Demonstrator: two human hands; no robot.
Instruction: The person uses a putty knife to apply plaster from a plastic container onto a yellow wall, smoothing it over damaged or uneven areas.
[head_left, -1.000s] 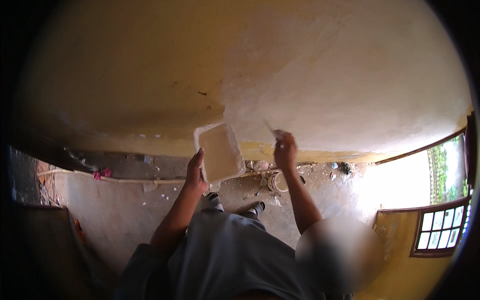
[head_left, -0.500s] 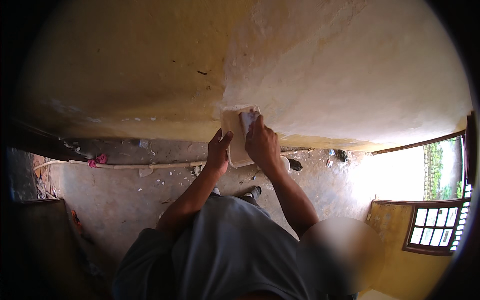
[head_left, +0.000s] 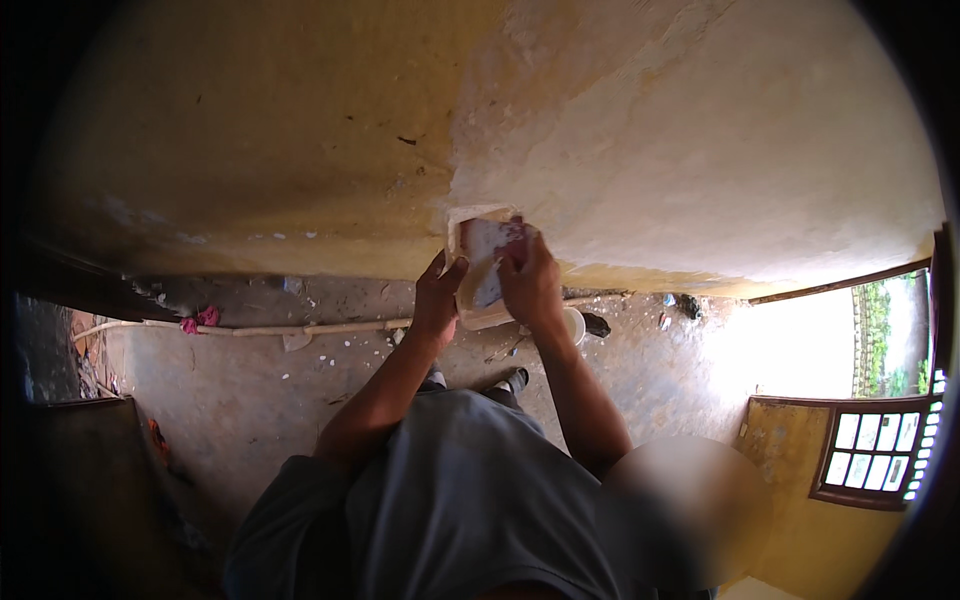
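I grip a pale rectangular tray [head_left: 481, 315] by its left side in my left hand [head_left: 437, 298], holding it up before the wall [head_left: 640, 140]. My right hand [head_left: 532, 283] is closed on a flat scraper [head_left: 485, 240], whose wide blade, smeared with white paste, lies over the tray; whether it touches the contents I cannot tell. The wall is yellow on the left and patchy pale white on the right.
A long pole [head_left: 360, 326], a pink cloth [head_left: 208, 317], a white bucket [head_left: 571, 326] and scattered debris lie on the stained floor [head_left: 250, 380] along the wall. A bright opening [head_left: 790, 345] and a framed window [head_left: 873, 449] are at the right.
My right hand has brought the scraper from beside the tray over it and turned the blade. My left hand has moved the tray up and to the right.
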